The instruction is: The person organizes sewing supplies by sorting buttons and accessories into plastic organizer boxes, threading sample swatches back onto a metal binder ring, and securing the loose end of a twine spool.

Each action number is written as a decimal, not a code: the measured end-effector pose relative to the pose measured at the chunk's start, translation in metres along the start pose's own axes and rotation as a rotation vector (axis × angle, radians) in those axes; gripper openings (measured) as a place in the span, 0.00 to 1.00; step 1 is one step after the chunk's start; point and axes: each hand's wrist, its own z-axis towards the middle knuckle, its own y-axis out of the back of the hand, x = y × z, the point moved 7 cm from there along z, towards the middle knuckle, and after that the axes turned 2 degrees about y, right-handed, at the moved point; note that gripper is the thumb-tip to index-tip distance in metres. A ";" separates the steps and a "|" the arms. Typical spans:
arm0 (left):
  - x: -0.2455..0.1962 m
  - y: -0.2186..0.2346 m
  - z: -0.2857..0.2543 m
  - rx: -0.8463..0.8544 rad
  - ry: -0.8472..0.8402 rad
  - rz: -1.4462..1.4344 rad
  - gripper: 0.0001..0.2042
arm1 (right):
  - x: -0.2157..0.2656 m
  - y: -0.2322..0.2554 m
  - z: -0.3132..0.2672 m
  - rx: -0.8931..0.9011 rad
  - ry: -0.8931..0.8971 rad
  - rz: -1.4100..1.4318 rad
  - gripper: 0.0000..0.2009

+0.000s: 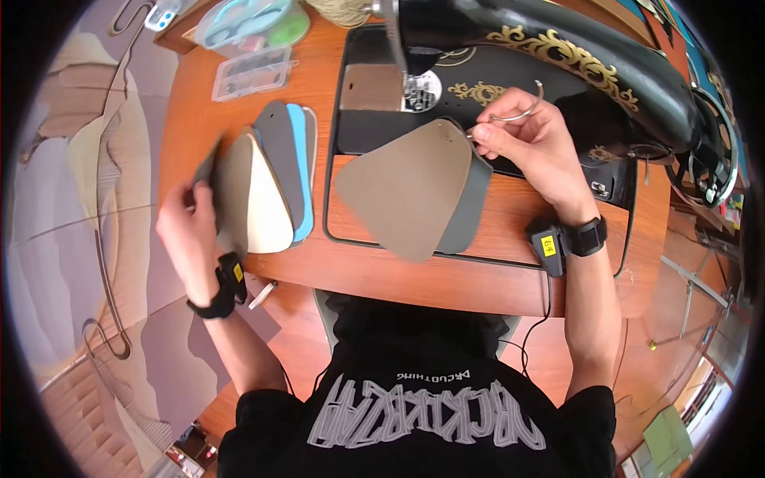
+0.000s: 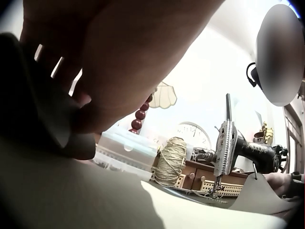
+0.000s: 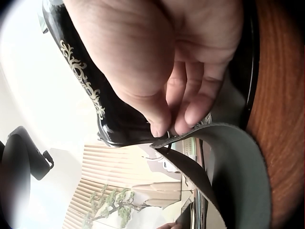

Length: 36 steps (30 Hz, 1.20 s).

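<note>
In the head view my right hand [image 1: 530, 147] pinches an opened metal ring [image 1: 526, 111] between thumb and fingers. A taupe leather swatch [image 1: 402, 187] and a dark grey-green swatch [image 1: 470, 211] hang at the ring's lower end by their narrow corners. The right wrist view shows the fingertips right at the swatch edge [image 3: 238, 148], which bows outward. At the left of the table, my left hand [image 1: 187, 227] grips a dark swatch [image 1: 209, 163] by its edge, tilted up beside a fanned pile with a cream swatch [image 1: 267, 199] and a blue swatch [image 1: 301, 171].
A black sewing machine [image 1: 558, 56] with gold ornament stands at the back right on its black bed. A brown leather piece [image 1: 370, 88] lies near its needle. Behind the pile are a clear plastic box [image 1: 253, 73] and a cone of twine [image 2: 170, 162].
</note>
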 end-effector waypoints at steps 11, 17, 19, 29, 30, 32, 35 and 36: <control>-0.133 -0.031 -0.079 0.262 -0.189 -0.679 0.08 | 0.003 -0.004 -0.001 0.031 0.003 -0.081 0.07; -0.147 -0.044 -0.091 0.324 -0.207 -0.785 0.09 | 0.002 -0.006 -0.002 0.026 0.006 -0.117 0.07; -0.148 -0.046 -0.092 0.350 -0.190 -0.769 0.08 | 0.004 -0.007 -0.002 0.006 -0.010 -0.132 0.07; -0.155 -0.040 -0.094 0.302 -0.358 -0.737 0.07 | 0.004 -0.009 -0.002 0.016 0.016 -0.154 0.06; -0.155 -0.039 -0.094 0.304 -0.370 -0.723 0.07 | 0.005 -0.009 -0.002 0.017 0.015 -0.166 0.06; -0.158 -0.037 -0.094 0.308 -0.381 -0.708 0.07 | 0.005 -0.009 -0.002 0.016 0.010 -0.156 0.06; -0.167 -0.036 -0.098 0.347 -0.445 -0.649 0.07 | 0.005 -0.010 -0.002 0.011 0.012 -0.153 0.06; -0.170 -0.037 -0.101 0.339 -0.507 -0.635 0.07 | 0.006 -0.010 -0.002 0.007 0.021 -0.160 0.06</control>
